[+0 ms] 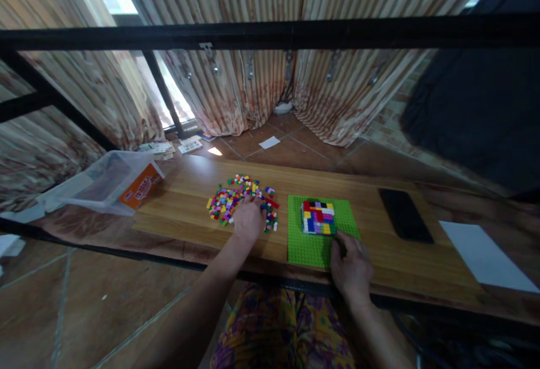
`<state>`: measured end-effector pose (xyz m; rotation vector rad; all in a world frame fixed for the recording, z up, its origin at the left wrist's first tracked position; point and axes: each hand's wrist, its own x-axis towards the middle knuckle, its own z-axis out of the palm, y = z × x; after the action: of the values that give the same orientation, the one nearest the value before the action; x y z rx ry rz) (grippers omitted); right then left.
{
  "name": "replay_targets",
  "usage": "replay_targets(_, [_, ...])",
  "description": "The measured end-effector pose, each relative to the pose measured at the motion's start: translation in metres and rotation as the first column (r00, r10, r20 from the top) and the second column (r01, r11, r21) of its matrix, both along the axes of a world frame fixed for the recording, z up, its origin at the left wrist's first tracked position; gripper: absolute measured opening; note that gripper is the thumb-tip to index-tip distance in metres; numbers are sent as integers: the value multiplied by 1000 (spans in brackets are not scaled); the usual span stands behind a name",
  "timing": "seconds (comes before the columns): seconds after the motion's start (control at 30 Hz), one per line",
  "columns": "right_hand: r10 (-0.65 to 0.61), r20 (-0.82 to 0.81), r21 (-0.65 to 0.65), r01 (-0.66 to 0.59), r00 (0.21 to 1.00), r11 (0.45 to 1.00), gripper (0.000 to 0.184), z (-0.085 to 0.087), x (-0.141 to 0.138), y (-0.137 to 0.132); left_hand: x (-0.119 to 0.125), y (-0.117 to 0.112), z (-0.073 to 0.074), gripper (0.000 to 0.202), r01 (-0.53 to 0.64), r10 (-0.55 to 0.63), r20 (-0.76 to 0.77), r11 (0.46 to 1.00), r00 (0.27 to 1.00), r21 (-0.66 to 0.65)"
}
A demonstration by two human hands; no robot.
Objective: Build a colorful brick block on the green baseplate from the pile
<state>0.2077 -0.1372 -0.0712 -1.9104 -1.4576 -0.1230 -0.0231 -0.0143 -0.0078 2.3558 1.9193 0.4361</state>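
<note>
My left hand (250, 220) reaches down into a loose pile of small coloured building bricks (225, 200). Its fingers are bent and close together among the bricks; whatever lies between their tips is hidden. Right of the pile lies a green studded baseplate (304, 253). On it stands a low, roughly square block of bricks (318, 217) in red, yellow, blue, white, purple and black. My right hand (352, 268) rests at the plate's near right part, fingers loosely curved with a gap between thumb and forefinger. Its forefinger tip is beside the block's near right corner.
A clear plastic bin (113, 180) with an orange label stands at the left end of the wooden board (177, 206). A black phone-like slab (405, 215) and a white sheet (487, 253) lie to the right. A dark metal bar (270, 36) crosses beyond the board, before curtains.
</note>
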Motion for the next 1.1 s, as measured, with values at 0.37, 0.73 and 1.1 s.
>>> replay_targets(0.37, [6, -16, 17, -6, 1000, 1000, 30, 0, -1, 2, 4, 6, 11, 21, 187, -197, -242, 980, 950, -64])
replay_targets(0.73, [5, -17, 25, -4, 1000, 1000, 29, 2, -2, 2, -5, 7, 9, 21, 279, -300, -198, 952, 933, -125])
replay_targets(1.1, [-5, 14, 23, 4, 1000, 1000, 30, 1, -1, 1, -21, 6, 13, 31, 99, -91, 130, 993, 987, -61])
